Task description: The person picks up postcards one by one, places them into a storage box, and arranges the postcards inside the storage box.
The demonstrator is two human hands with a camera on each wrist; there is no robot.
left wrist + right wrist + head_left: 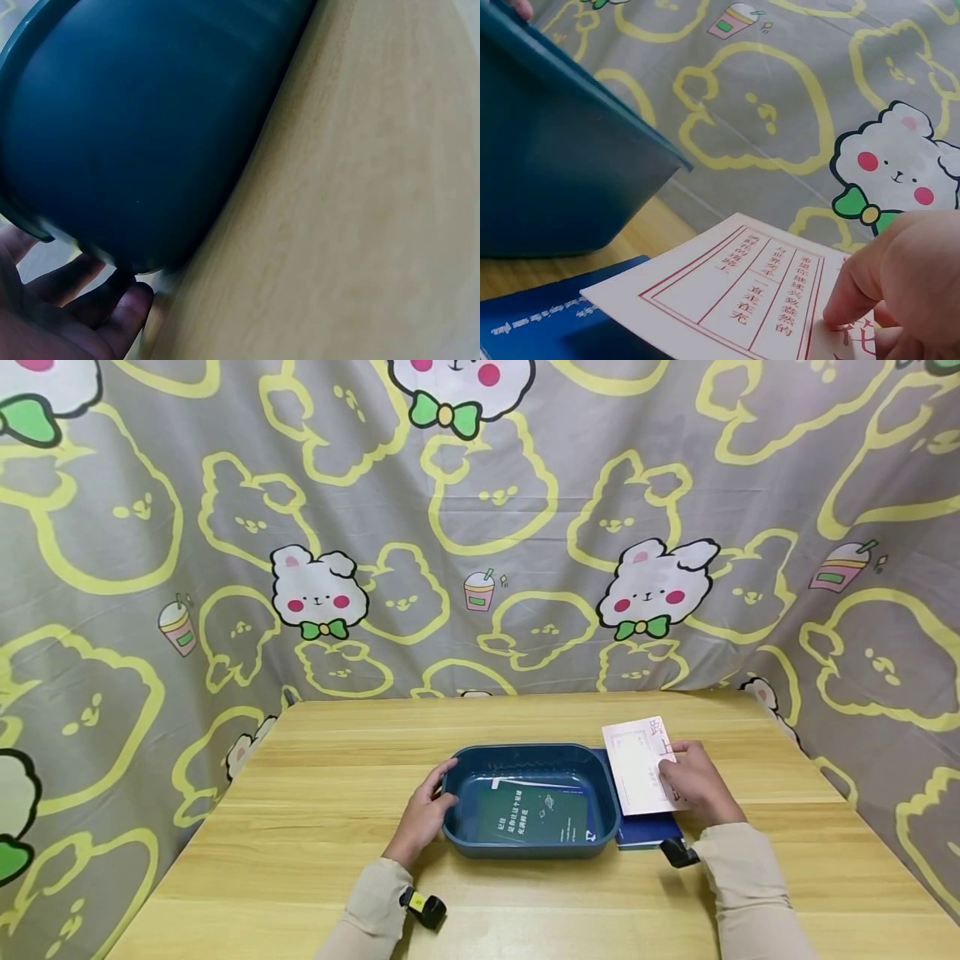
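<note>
My left hand [423, 817] grips the left end of a dark teal plastic basin [525, 852], thumb over the rim; its fingers [127, 311] bend against the basin's end wall in the left wrist view. A pale pink card [637, 768] with red Chinese print is pinched at its right edge by my right hand [701, 785]. In the right wrist view the card [727, 292] is held tilted above a blue booklet [562, 311]. Inside the basin lies a green booklet [525, 814] with white lettering, and a blue edge shows beneath it.
The blue booklet [645, 832] lies on the wooden table [315, 793], close against the basin's right end. Behind the table hangs a grey curtain [495, 635] with cartoon prints. Black wrist cameras [427, 910] are strapped at both sleeves.
</note>
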